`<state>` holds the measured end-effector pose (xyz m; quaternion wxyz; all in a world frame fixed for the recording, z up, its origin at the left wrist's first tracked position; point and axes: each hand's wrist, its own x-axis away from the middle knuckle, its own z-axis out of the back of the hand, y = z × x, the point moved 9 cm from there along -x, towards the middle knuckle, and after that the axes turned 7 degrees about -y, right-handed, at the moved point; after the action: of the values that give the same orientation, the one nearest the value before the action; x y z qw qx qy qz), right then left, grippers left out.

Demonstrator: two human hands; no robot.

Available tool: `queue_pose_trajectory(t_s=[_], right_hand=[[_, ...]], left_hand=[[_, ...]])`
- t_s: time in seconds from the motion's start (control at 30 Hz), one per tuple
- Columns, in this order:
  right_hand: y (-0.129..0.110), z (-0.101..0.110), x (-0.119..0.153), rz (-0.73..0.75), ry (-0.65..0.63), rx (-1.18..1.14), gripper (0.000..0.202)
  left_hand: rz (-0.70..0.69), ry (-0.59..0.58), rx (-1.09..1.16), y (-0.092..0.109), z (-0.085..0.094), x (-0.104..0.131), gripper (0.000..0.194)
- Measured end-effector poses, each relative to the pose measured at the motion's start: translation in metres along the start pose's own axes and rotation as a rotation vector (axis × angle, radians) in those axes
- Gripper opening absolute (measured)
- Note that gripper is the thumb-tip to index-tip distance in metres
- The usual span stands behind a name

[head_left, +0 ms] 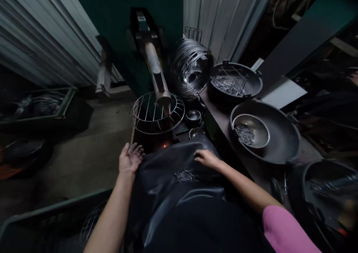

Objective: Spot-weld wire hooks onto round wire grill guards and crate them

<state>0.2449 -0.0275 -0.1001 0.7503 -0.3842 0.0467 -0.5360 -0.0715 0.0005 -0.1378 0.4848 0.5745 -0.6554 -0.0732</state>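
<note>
Many thin, tangled metal pieces [185, 175] lie heaped on a smooth black cover [163, 165], a round wire basket [157, 133] beyond them. Left of the pieces, at the cover's edge, the left hand [131, 158] is palm-up, fingers loosely parted; right of them, with room between, the right hand [207, 158] has curled fingers, whether around anything I cannot tell.

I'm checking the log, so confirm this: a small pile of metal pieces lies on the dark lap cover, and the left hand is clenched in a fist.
Wrong about the left hand: the head view shows it open, palm exposed. The pile of metal pieces does lie on the dark lap cover.
</note>
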Motion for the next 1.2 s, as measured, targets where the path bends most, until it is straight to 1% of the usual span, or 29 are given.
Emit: queue_pose_trajectory(t_s=[0.03,0.07,0.13,0.23,0.3,0.37,0.43,0.5,0.6,0.63,0.77,0.83,0.9,0.97,1.07,1.13,1.2], right_hand=[[0.002,-0.017,0.001,-0.02,-0.108,0.128,0.015],[0.001,-0.031,0.001,-0.033,-0.187,0.245,0.016],[-0.008,-0.051,-0.003,-0.032,-0.266,0.418,0.018],[-0.032,-0.079,-0.011,0.053,-0.324,0.573,0.025],[-0.043,-0.094,-0.014,0.116,-0.328,0.656,0.026],[-0.046,-0.104,-0.015,0.157,-0.319,0.694,0.021],[-0.043,-0.108,-0.017,0.161,-0.325,0.697,0.02],[-0.038,-0.106,-0.018,0.146,-0.331,0.684,0.024],[-0.036,-0.101,-0.018,0.112,-0.332,0.656,0.04],[-0.035,-0.101,-0.018,0.095,-0.34,0.648,0.043],[-0.031,-0.107,-0.018,0.037,-0.389,0.651,0.037],[-0.029,-0.108,-0.018,0.04,-0.391,0.659,0.034],[-0.025,-0.105,-0.019,0.046,-0.38,0.663,0.03],[-0.019,-0.094,-0.021,0.033,-0.334,0.632,0.027],[-0.009,-0.063,-0.022,-0.019,-0.244,0.47,0.023],[-0.003,-0.044,-0.019,-0.042,-0.233,0.331,0.021],[0.001,-0.03,-0.015,-0.051,-0.229,0.265,0.022]], left_hand=[[-0.037,0.015,0.031,-0.005,0.007,0.002,0.02],[-0.082,0.025,0.061,-0.007,0.013,0.004,0.017],[-0.159,0.024,0.097,-0.009,0.017,0.006,0.014],[-0.203,0.012,0.1,-0.007,0.019,0.006,0.016],[-0.224,0.012,0.109,-0.005,0.02,0.006,0.017],[-0.243,0.015,0.122,-0.004,0.022,0.006,0.019],[-0.263,0.005,0.13,-0.004,0.022,0.005,0.022],[-0.283,-0.019,0.133,-0.004,0.021,0.003,0.025],[-0.297,-0.042,0.139,-0.004,0.017,0.002,0.027],[-0.3,-0.046,0.14,-0.004,0.016,0.002,0.028],[-0.309,-0.055,0.137,-0.003,0.013,0.003,0.031],[-0.311,-0.058,0.135,-0.003,0.013,0.003,0.032],[-0.314,-0.061,0.14,-0.003,0.013,0.002,0.033],[-0.319,-0.064,0.148,-0.003,0.014,0.001,0.033],[-0.313,-0.072,0.15,-0.003,0.016,-0.002,0.032],[-0.305,-0.078,0.147,-0.004,0.018,-0.002,0.03],[-0.309,-0.088,0.145,-0.003,0.02,-0.002,0.03]])
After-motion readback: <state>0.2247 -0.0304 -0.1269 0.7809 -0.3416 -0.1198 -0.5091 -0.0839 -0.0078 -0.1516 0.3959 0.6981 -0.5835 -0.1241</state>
